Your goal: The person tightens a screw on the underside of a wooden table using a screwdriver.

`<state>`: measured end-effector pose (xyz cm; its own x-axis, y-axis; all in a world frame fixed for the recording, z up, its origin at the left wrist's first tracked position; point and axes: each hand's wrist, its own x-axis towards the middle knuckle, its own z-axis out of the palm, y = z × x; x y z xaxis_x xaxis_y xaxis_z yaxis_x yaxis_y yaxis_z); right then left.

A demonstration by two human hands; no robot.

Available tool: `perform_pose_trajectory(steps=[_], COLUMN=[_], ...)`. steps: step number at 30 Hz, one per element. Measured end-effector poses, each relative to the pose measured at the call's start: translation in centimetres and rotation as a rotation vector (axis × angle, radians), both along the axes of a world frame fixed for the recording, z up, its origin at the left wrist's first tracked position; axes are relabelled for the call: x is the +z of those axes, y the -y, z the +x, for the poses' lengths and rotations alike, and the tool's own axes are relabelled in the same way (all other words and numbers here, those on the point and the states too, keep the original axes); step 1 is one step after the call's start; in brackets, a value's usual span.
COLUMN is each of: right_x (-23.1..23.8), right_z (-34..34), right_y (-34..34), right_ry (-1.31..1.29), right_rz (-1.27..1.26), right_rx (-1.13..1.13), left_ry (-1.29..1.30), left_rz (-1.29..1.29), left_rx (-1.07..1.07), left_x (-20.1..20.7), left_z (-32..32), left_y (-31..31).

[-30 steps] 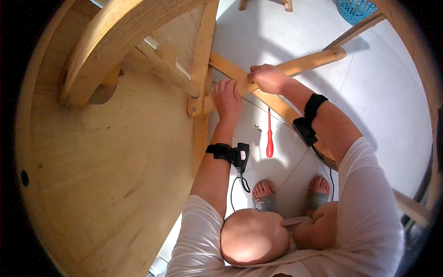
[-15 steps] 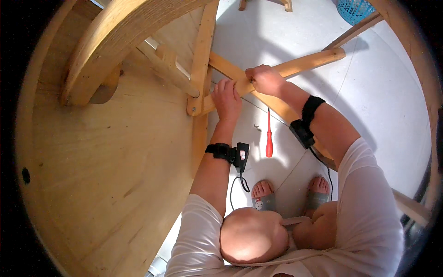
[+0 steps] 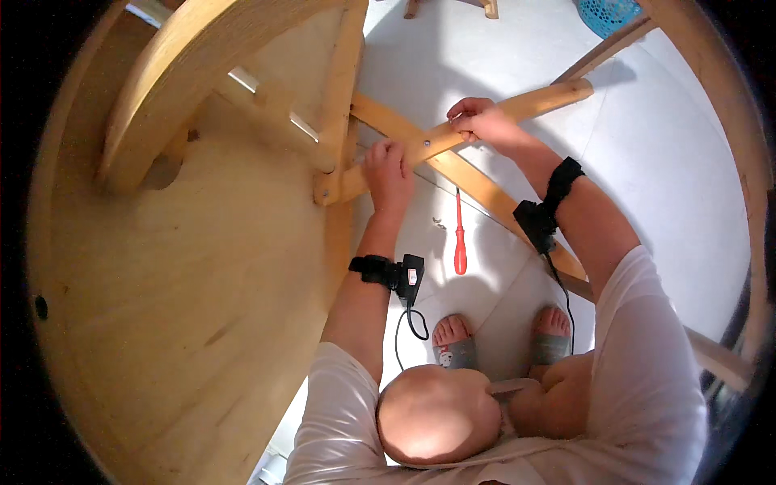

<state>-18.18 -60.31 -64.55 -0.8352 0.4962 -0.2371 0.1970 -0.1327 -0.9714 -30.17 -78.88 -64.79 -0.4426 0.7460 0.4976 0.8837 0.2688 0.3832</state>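
Round wooden tabletop [image 3: 162, 307] is tipped on its side. Just right of it, left hand [image 3: 388, 171] is closed on the crossed wooden braces [image 3: 453, 137], right hand [image 3: 482, 120] clamped further up. Red screwdriver [image 3: 459, 234] lies on the floor below. I'd hold that joint flush and steady.

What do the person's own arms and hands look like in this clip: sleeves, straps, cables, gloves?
Both hands, left hand and right hand, are bare, with no gloves. Each wrist carries a black strap with a small black box: the left wrist unit and the right wrist unit, each trailing a thin black cable. The forearms are uncovered; short white sleeves cover the upper arms.
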Motion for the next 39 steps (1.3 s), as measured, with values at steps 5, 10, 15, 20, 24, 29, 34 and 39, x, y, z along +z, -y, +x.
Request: perform_pose_trajectory(steps=[5, 10, 15, 20, 24, 29, 34, 39], right_x=[-0.1, 0.3, 0.7, 0.1, 0.0, -1.2, 0.3, -0.3], right_z=[0.2, 0.3, 0.3, 0.0, -0.2, -0.3, -0.2, 0.2], right_y=[0.6, 0.7, 1.1, 1.0, 1.0, 0.6, 1.1, 1.0], right_ry=[0.093, 0.011, -0.003, -0.018, 0.016, 0.053, 0.083, 0.108], right_rz=[0.016, -0.019, -0.035, -0.016, 0.045, 0.063, 0.051, 0.036], right_rx=[-0.013, 0.031, 0.013, 0.041, 0.032, -0.007, 0.046, -0.014], left_ry=[-0.094, -0.220, -0.229, -0.270, -0.306, -0.217, -0.282, -0.124], left_rz=[-0.183, -0.197, -0.236, -0.264, -0.294, -0.347, -0.295, -0.327], left_rx=[-0.147, -0.157, -0.159, -0.165, -0.162, -0.171, -0.169, -0.117], left_x=[1.6, 2.0, 2.1, 1.8, 1.8, 2.2, 2.0, 2.3], left_z=[2.9, 2.8, 3.0, 2.9, 2.5, 2.7, 2.3, 2.6], left_y=[-0.9, -1.2, -1.4, -1.5, -1.4, -1.8, -1.3, -2.3])
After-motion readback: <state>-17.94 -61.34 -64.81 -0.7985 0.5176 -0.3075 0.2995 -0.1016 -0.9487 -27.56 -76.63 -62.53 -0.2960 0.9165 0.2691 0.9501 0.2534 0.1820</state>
